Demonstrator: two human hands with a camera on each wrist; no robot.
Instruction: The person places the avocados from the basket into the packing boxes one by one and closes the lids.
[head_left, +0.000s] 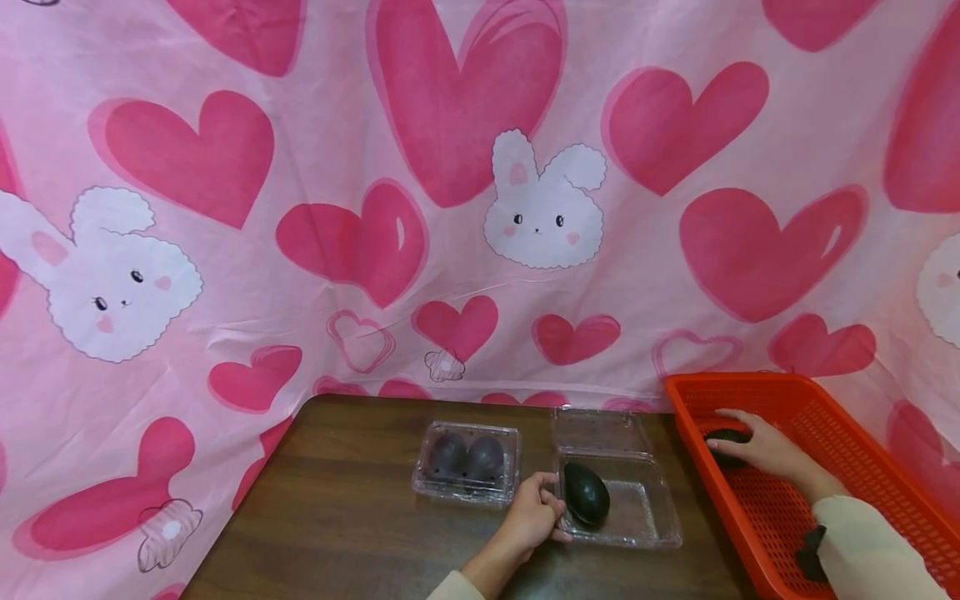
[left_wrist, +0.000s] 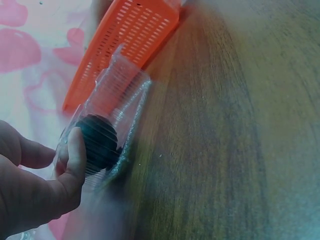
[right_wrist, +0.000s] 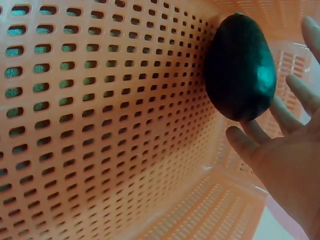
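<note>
My left hand (head_left: 529,518) pinches the left wall of an open clear plastic clamshell box (head_left: 628,515). A dark green avocado (head_left: 587,495) lies in the left half of that box, and the box's lid (head_left: 600,432) is folded back behind it. Over in the orange-red basket (head_left: 723,508), my right hand (head_left: 772,454) is at another dark avocado (head_left: 722,446). The right wrist view shows its fingers spread and extended, with fingertips right at the lower end of the avocado (right_wrist: 240,70).
A closed clear box (head_left: 467,492) with two dark round fruits stands left of the open one on the wooden table (head_left: 337,500). Another dark item (head_left: 810,554) lies in the basket beside the right sleeve. A pink heart-print cloth (head_left: 450,267) hangs behind the table.
</note>
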